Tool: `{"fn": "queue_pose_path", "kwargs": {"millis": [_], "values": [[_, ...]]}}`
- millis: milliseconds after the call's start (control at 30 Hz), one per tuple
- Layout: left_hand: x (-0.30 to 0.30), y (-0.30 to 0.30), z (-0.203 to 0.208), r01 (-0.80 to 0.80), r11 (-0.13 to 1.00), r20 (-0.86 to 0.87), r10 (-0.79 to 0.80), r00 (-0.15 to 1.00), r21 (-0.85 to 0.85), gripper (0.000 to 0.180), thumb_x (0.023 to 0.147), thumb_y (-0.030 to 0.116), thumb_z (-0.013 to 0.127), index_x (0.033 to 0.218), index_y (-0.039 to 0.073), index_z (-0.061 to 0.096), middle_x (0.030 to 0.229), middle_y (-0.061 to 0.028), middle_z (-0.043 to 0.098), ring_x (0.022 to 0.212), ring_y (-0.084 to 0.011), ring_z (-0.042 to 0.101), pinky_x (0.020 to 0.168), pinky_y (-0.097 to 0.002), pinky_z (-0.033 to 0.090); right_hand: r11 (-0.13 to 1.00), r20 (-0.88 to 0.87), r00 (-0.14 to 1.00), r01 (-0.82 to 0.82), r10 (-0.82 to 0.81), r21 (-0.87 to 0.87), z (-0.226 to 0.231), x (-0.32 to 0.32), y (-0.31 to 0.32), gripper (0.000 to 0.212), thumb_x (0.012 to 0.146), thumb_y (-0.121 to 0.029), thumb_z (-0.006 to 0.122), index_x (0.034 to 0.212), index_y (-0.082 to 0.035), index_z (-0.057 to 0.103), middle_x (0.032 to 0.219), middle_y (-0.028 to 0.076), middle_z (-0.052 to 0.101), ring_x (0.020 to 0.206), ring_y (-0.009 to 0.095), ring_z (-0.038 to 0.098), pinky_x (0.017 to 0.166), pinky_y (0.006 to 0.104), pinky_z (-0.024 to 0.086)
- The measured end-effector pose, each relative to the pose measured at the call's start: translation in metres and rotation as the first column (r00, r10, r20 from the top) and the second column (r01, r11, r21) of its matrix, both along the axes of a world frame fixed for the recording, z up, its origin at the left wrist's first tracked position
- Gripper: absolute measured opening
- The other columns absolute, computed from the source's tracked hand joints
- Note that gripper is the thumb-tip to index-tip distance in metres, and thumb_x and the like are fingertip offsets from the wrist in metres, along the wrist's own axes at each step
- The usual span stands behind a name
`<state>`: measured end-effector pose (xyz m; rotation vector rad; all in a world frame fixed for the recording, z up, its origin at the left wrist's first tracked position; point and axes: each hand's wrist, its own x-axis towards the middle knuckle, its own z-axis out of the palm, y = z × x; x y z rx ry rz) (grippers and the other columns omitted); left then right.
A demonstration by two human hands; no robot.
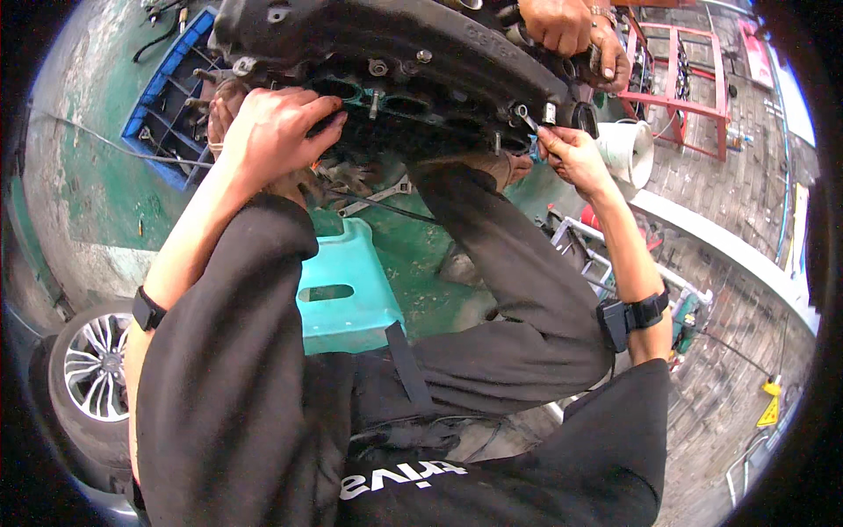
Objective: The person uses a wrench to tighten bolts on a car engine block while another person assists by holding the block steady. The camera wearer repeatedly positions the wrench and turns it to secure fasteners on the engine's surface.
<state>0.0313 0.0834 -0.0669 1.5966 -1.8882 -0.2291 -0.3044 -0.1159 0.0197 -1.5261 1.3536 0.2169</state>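
Observation:
A large dark engine part (457,75) with studs and round ports along its near edge stands in front of me. My left hand (285,132) is closed on that edge at the left, fingers bent and thumb below, beside an oval port. At the right end, my right hand (575,162) pinches a ring spanner (530,121), its ring end up against the part near a bolt. A metal stud (375,104) sticks out between my hands. Beyond the part's right end, a co-worker's two hands (558,25) work at its upper side; what they hold is hidden.
A turquoise plastic stool (360,272) stands between my legs. Another wrench (378,200) lies under the part. To the left are a blue divided tray (162,171) and a car wheel (92,369). On the right stand a white bucket (639,151) and a red metal frame (702,114).

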Motion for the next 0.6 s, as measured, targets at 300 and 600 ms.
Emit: {"fn": "queue_pose_path", "kwargs": {"millis": [300,600], "values": [[0.0,-0.003,-0.002,-0.028,1.0,-0.009,0.028,1.0,0.011,0.019,0.079,0.023,0.067,0.084,0.005,0.068,0.067,-0.0096,0.063,0.063,-0.0262,0.063,0.057,-0.0365,0.05,0.97,0.03,0.972,0.229,-0.232,0.076,-0.003,0.001,0.022,0.035,0.095,-0.038,0.055,0.075,-0.01,0.053,0.051,-0.01,0.035,0.037,0.001,0.022,0.035,0.0201,0.014],[0.0,-0.004,0.0,-0.025,0.999,-0.018,0.025,1.0,0.034,0.019,0.08,0.024,0.066,0.086,0.006,0.069,0.067,-0.0102,0.064,0.064,-0.0269,0.064,0.057,-0.0375,0.05,0.806,0.086,0.811,0.553,-0.579,0.211,0.0,0.022,0.06,0.033,0.097,-0.036,0.053,0.077,-0.009,0.052,0.054,-0.007,0.035,0.037,0.003,0.024,0.034,0.0204,0.017]]}}
